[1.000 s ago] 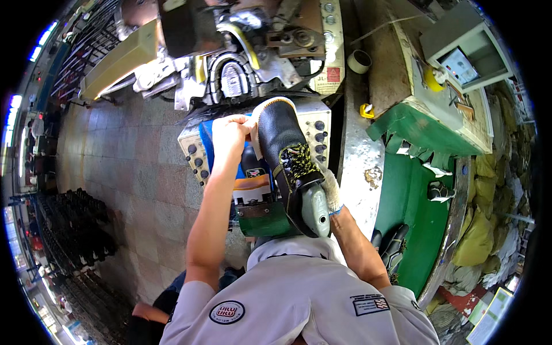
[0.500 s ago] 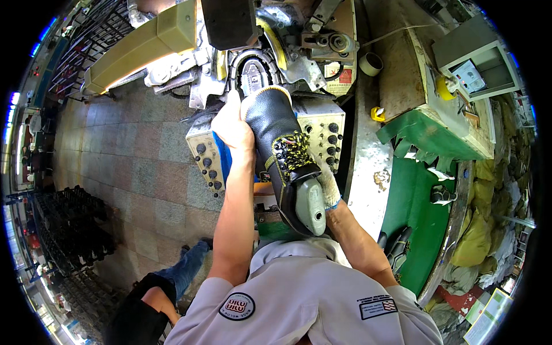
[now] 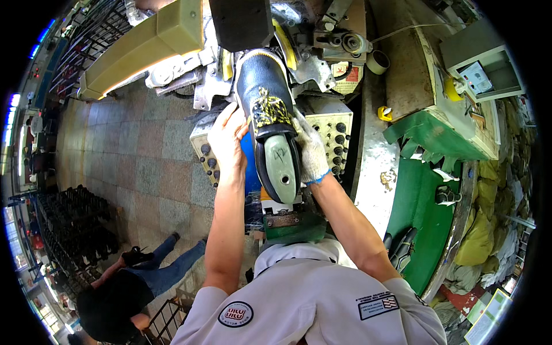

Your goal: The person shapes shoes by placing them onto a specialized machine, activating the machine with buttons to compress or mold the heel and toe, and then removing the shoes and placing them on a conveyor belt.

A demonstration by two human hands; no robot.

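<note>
Between my hands is a black lace-up shoe upper (image 3: 261,80) with yellow-and-black laces (image 3: 270,109), stretched over a grey-green shoe last (image 3: 282,164). Its toe points away from me and lies in the working head of a machine, covering the curved metal bed there. My bare left hand (image 3: 229,138) grips the left side of the shoe, thumb and fingers against it. On the right side, my right hand (image 3: 311,150), in a whitish knit glove with a blue cuff, holds it near the ankle opening. The fingertips of the glove are partly hidden by the shoe.
A dark block (image 3: 240,23) hangs over the machine head. Knobbed control panels (image 3: 330,138) flank the shoe. To the right stand a green bench (image 3: 420,213) with shoes on it and a grey open box (image 3: 489,63). A person (image 3: 115,305) is at lower left beside black racks (image 3: 75,224).
The shoe has moved away from me and straightened, its toe now over the curved bed. My left hand has shifted from the toe back along the side. The other person has come further into view.
</note>
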